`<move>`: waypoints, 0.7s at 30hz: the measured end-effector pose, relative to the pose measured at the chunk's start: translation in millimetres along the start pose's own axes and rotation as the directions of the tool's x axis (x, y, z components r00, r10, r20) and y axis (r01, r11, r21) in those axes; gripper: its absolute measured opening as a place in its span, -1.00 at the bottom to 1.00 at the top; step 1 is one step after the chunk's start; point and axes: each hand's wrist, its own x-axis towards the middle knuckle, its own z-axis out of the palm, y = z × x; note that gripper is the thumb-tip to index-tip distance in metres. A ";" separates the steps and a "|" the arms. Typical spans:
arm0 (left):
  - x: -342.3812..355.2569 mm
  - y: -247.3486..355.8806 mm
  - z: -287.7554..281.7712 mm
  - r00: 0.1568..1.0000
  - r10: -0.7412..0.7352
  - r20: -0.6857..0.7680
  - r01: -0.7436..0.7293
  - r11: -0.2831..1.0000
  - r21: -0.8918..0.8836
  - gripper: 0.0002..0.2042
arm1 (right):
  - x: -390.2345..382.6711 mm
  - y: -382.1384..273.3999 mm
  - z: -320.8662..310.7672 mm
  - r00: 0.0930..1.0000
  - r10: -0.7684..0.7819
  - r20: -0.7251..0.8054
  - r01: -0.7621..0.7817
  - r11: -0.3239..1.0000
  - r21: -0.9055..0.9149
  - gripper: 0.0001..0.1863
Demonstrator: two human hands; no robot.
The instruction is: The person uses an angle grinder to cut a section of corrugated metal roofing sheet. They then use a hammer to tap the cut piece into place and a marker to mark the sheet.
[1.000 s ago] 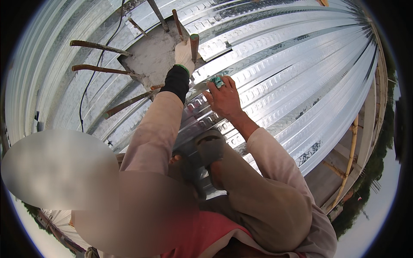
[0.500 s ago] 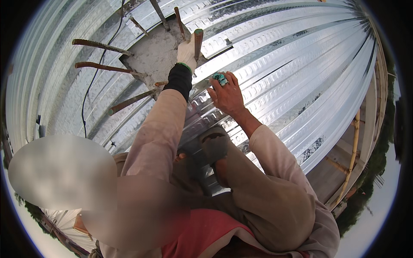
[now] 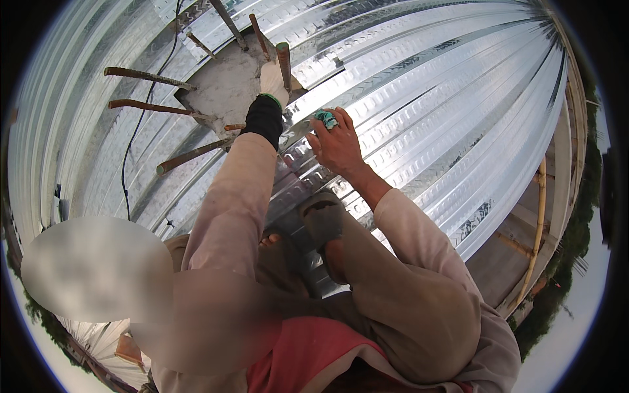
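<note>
My left hand (image 3: pixel 272 78), in a pale glove with a black cuff (image 3: pixel 264 120), reaches to the edge of a square grey concrete column top (image 3: pixel 226 85). An upright rusty rebar (image 3: pixel 284 64) with a green tip stands against the glove and partly covers it. The gloved fingers are mostly hidden, so their grip does not show. To the right, my bare right hand (image 3: pixel 337 144) is bent low over the ribbed metal decking (image 3: pixel 419 131). A crumpled turquoise piece (image 3: pixel 325 119), its material unclear, is held at its fingers.
Several more rusty rebars (image 3: pixel 147 78) stick out around the column, some slanting left. A thin black cable (image 3: pixel 136 128) crosses the decking. My sandalled foot (image 3: pixel 323 213) is on the sheets. Beyond the deck's right edge are a bamboo pole (image 3: pixel 538 223) and framing.
The whole view has shifted slightly, with column and rebars now a little further left in it. Both hands keep nearly the same places; the turquoise piece is still in the right hand.
</note>
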 end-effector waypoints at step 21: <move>-9.5 1.0 3.1 0.998 0.038 0.054 -0.032 0.994 -0.106 -0.38 | -1.7 7.1 1.8 1.000 -0.002 0.010 0.002 1.000 0.002 -0.64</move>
